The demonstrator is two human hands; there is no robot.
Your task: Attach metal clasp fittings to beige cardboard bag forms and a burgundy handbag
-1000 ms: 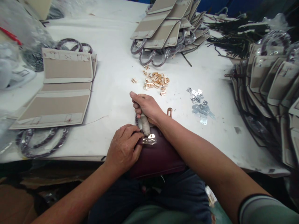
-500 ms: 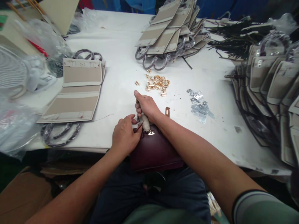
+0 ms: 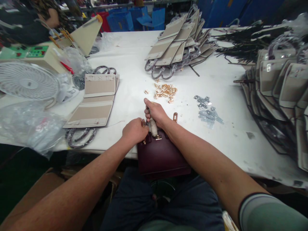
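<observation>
A dark burgundy handbag (image 3: 163, 158) leans at the table's front edge, above my lap. My right hand (image 3: 155, 112), thumb up, is wrapped around a beige cloth- or tape-wrapped shaft (image 3: 153, 127); its kind is unclear. The lower end of the shaft meets the bag's top near a small gold clasp plate (image 3: 158, 137). My left hand (image 3: 135, 131) is closed at the bag's upper left corner, pinching a strap with gold-coloured metal fittings (image 3: 143, 123). Past my right wrist sticks up another gold-plated strap end (image 3: 175, 117).
Gold hardware pieces (image 3: 166, 90) and flat silver plates (image 3: 209, 113) lie ahead. An opened bag panel (image 3: 96, 106) lies left, beside a white fan (image 3: 29, 81) and plastic wrap (image 3: 29, 125). Stacked panels stand at the back (image 3: 166, 41) and right (image 3: 276, 80). A person's arm (image 3: 53, 19) shows far left.
The view has tilted up and shifted left. My left hand has turned, its fingers now curled in at the strap fittings. My right hand keeps its grip on the wrapped shaft.
</observation>
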